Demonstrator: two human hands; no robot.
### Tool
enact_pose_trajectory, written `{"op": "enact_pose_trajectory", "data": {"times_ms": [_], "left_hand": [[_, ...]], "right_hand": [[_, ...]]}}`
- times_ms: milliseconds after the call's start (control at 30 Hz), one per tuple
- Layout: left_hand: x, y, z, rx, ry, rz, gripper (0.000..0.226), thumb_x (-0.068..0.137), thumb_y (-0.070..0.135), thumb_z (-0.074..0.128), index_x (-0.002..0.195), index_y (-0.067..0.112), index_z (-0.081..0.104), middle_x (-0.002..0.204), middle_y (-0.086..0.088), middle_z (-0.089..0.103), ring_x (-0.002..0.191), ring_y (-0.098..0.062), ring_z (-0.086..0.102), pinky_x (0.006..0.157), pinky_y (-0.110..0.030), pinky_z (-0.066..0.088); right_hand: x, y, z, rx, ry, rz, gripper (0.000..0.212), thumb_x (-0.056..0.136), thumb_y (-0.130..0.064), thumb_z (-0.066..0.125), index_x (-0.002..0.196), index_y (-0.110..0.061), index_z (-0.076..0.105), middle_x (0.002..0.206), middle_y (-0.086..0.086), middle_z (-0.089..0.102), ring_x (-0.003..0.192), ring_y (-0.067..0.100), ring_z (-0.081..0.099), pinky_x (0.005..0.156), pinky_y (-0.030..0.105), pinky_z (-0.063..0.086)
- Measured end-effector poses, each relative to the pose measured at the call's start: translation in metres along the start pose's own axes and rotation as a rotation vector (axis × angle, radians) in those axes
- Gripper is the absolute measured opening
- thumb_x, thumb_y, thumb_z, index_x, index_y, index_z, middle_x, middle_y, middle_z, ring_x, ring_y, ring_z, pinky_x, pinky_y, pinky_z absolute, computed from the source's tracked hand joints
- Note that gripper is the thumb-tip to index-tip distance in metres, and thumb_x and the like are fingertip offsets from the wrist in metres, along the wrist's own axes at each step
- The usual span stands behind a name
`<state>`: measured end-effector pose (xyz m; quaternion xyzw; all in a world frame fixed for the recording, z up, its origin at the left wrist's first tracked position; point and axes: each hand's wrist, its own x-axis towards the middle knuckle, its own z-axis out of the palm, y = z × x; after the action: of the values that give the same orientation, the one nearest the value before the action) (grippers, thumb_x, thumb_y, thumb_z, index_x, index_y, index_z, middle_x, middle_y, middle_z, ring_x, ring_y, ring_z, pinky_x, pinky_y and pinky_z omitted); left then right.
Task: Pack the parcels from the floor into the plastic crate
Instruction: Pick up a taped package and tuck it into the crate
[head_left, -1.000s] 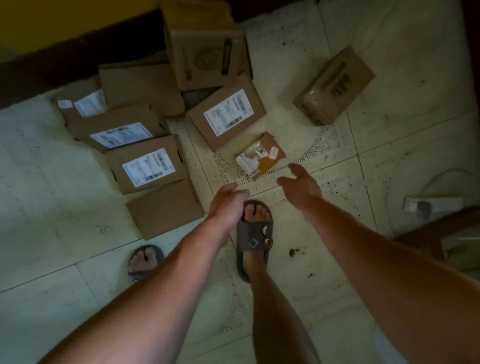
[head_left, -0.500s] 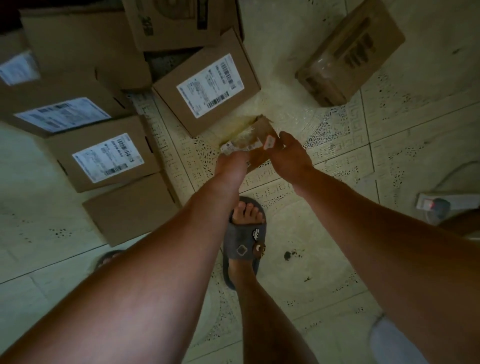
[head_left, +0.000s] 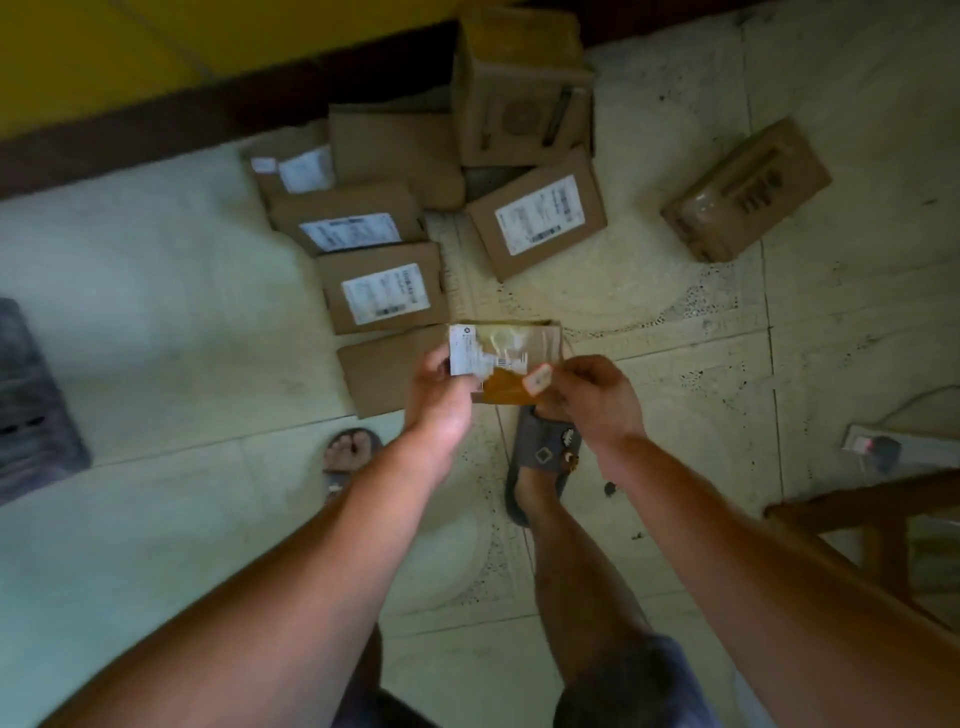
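So, biggest risk right now: this parcel is thin and wrapped in shiny plastic, and I've only got it by the edges. I reckon it could slide out on the way over, especially if I let go with one hand too soon. My left hand is curled round its left edge with the thumb by the white label, and my right hand is pinching the lower right corner next to a little pale sticker. It's up off the floor, held flat between both hands just over my right sandal. The dark grey thing at the far left edge is the crate, I think, though it's blurry. It's well apart from me, so a lazy toss could miss. Looks-wise: small flat brown packet, glossy on top, orange-ish patch lower down, way smaller than the boxes lying on the floor.
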<state>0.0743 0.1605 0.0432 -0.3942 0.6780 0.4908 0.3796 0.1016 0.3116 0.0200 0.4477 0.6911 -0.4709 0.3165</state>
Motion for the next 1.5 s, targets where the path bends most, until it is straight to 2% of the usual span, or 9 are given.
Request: {"op": "enact_pose_trajectory", "data": {"times_ms": [100, 233, 467, 767, 867, 1133, 1267, 1367, 1500], "left_hand": [[-0.046, 0.004, -0.039, -0.040, 0.069, 0.031, 0.043, 0.084, 0.007, 0.059, 0.125, 0.021, 0.061, 0.116, 0.000, 0.068, 0.103, -0.018, 0.063, 0.085, -0.031, 0.050], [-0.096, -0.002, -0.093, -0.035, 0.133, 0.087, 0.033, 0.088, 0.014, 0.059, 0.120, 0.022, 0.064, 0.114, 0.005, 0.069, 0.098, -0.014, 0.064, 0.068, -0.020, 0.043], [-0.135, -0.056, -0.198, -0.047, 0.260, 0.146, 0.037, 0.092, 0.014, 0.056, 0.128, 0.022, 0.061, 0.118, 0.003, 0.067, 0.096, -0.007, 0.058, 0.055, -0.005, 0.039], [-0.195, -0.186, -0.389, -0.417, 0.303, 0.154, 0.036, 0.091, 0.011, 0.048, 0.120, 0.020, 0.066, 0.112, 0.003, 0.069, 0.094, -0.009, 0.063, 0.062, -0.017, 0.039], [-0.209, -0.227, -0.456, -0.546, 0.293, 0.142, 0.038, 0.092, 0.012, 0.049, 0.127, 0.019, 0.061, 0.116, 0.005, 0.068, 0.097, -0.005, 0.064, 0.076, -0.021, 0.042], [-0.207, -0.275, -0.597, -0.693, 0.382, 0.117, 0.025, 0.089, 0.015, 0.055, 0.106, 0.030, 0.066, 0.110, 0.008, 0.071, 0.099, -0.005, 0.065, 0.083, -0.022, 0.049], [-0.184, -0.278, -0.668, -0.754, 0.379, 0.106, 0.023, 0.093, 0.012, 0.054, 0.105, 0.030, 0.064, 0.097, 0.014, 0.069, 0.088, 0.006, 0.061, 0.063, -0.011, 0.041], [-0.156, -0.279, -0.725, -0.729, 0.386, 0.096, 0.020, 0.092, 0.014, 0.056, 0.096, 0.033, 0.062, 0.094, 0.014, 0.069, 0.088, 0.005, 0.061, 0.067, -0.014, 0.040], [-0.125, -0.285, -0.792, -0.712, 0.381, 0.039, 0.022, 0.092, 0.015, 0.058, 0.112, 0.022, 0.062, 0.110, 0.003, 0.070, 0.091, -0.003, 0.063, 0.069, -0.016, 0.041]], "right_hand": [[-0.045, -0.013, 0.012, -0.091, -0.050, -0.055, 0.007, 0.086, -0.036, 0.062, 0.088, -0.030, 0.063, 0.087, -0.005, 0.069, 0.086, 0.019, 0.066, 0.075, 0.037, 0.057], [-0.101, -0.036, 0.029, -0.191, -0.126, -0.185, 0.014, 0.089, -0.035, 0.062, 0.098, -0.025, 0.064, 0.076, -0.015, 0.063, 0.073, 0.013, 0.063, 0.062, 0.028, 0.050], [-0.184, -0.048, 0.112, -0.321, -0.197, -0.333, 0.009, 0.086, -0.033, 0.066, 0.082, -0.031, 0.058, 0.086, -0.003, 0.069, 0.085, 0.022, 0.067, 0.077, 0.043, 0.057], [-0.328, -0.030, 0.287, -0.419, -0.235, -0.404, 0.009, 0.081, -0.033, 0.068, 0.081, -0.026, 0.062, 0.092, -0.001, 0.070, 0.090, 0.023, 0.066, 0.084, 0.049, 0.055], [-0.369, -0.028, 0.350, -0.462, -0.254, -0.434, 0.009, 0.080, -0.035, 0.069, 0.081, -0.029, 0.062, 0.092, -0.002, 0.070, 0.089, 0.022, 0.067, 0.083, 0.050, 0.056], [-0.432, -0.051, 0.494, -0.487, -0.324, -0.492, 0.011, 0.083, -0.026, 0.070, 0.079, -0.026, 0.060, 0.085, 0.001, 0.070, 0.086, 0.026, 0.069, 0.079, 0.047, 0.058], [-0.438, -0.069, 0.567, -0.490, -0.330, -0.443, 0.009, 0.084, -0.025, 0.069, 0.082, -0.025, 0.061, 0.091, 0.005, 0.071, 0.088, 0.026, 0.069, 0.081, 0.048, 0.058], [-0.439, -0.086, 0.624, -0.485, -0.367, -0.421, 0.009, 0.084, -0.027, 0.069, 0.083, -0.025, 0.060, 0.093, 0.004, 0.071, 0.088, 0.024, 0.069, 0.082, 0.047, 0.057], [-0.446, -0.108, 0.690, -0.553, -0.359, -0.429, 0.012, 0.083, -0.033, 0.070, 0.085, -0.028, 0.060, 0.089, -0.006, 0.069, 0.084, 0.016, 0.066, 0.077, 0.042, 0.058]]}}
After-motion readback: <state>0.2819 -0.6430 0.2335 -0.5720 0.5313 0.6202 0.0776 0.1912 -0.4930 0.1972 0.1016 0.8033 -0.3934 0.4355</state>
